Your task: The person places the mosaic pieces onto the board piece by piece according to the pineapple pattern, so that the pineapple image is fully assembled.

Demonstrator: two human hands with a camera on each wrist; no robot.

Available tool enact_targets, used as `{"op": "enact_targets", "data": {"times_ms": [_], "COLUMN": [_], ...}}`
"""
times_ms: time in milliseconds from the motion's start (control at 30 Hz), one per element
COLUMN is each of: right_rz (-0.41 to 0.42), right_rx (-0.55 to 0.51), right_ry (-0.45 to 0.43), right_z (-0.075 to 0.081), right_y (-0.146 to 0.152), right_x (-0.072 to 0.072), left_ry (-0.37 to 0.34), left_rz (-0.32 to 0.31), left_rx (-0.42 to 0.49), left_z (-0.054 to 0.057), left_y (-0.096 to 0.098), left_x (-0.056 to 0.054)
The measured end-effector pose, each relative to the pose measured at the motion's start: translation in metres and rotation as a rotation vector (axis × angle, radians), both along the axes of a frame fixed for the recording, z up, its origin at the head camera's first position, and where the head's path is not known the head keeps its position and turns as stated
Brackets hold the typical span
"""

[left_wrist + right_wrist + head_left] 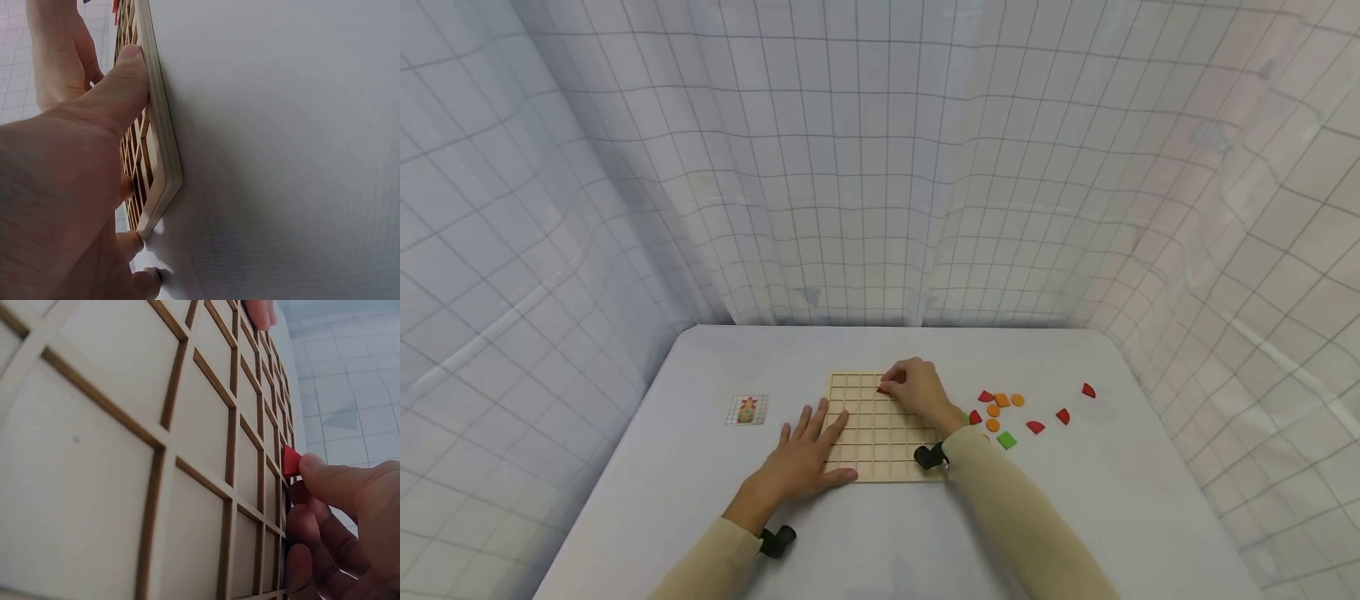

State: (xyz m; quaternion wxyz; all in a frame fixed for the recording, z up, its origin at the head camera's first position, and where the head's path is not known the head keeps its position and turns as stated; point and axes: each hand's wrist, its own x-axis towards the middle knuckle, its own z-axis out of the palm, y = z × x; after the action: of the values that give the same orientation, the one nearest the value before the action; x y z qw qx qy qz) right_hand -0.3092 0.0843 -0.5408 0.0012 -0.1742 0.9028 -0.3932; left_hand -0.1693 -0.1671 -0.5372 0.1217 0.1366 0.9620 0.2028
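A wooden grid board (880,450) with square recesses lies flat on the table. My right hand (917,390) is over the board's far side and pinches a red quarter-circle piece (290,461) between thumb and fingers, at the far rows of cells. Spread fingers of my left hand (805,458) rest on the board's left edge, and its thumb (128,72) lies on the near-left part of the frame. The right hand and forearm hide some of the board's right side.
Right of the board lie loose red quarter-circles (1035,427), orange discs (1017,400), an orange square (1002,400) and a green square (1007,440). A pattern card (747,410) with a small coloured figure lies on the left. Gridded white curtains (865,208) surround the white table (865,542).
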Motion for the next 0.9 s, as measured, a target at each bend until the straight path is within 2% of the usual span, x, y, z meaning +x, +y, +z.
{"op": "enact_targets", "data": {"times_ms": [200, 400, 633, 900], "right_rz": [-0.017, -0.011, 0.026, 0.008], "right_rx": [0.037, 0.087, 0.102, 0.169], "right_ry": [-0.011, 0.022, 0.006, 0.019], "right_z": [-0.003, -0.004, -0.005, 0.0], "right_y": [-0.003, -0.004, -0.003, 0.0], "right_x": [-0.002, -0.001, 0.004, 0.012], "left_ry": [0.003, 0.004, 0.009, 0.016], "left_rz": [0.003, 0.0, -0.003, -0.005], "left_rx": [-0.004, -0.016, -0.022, -0.018], "left_z": [0.002, 0.003, 0.003, 0.006], "left_y": [0.002, 0.002, 0.002, 0.003], "left_x": [0.0, 0.0, 0.001, 0.001]}}
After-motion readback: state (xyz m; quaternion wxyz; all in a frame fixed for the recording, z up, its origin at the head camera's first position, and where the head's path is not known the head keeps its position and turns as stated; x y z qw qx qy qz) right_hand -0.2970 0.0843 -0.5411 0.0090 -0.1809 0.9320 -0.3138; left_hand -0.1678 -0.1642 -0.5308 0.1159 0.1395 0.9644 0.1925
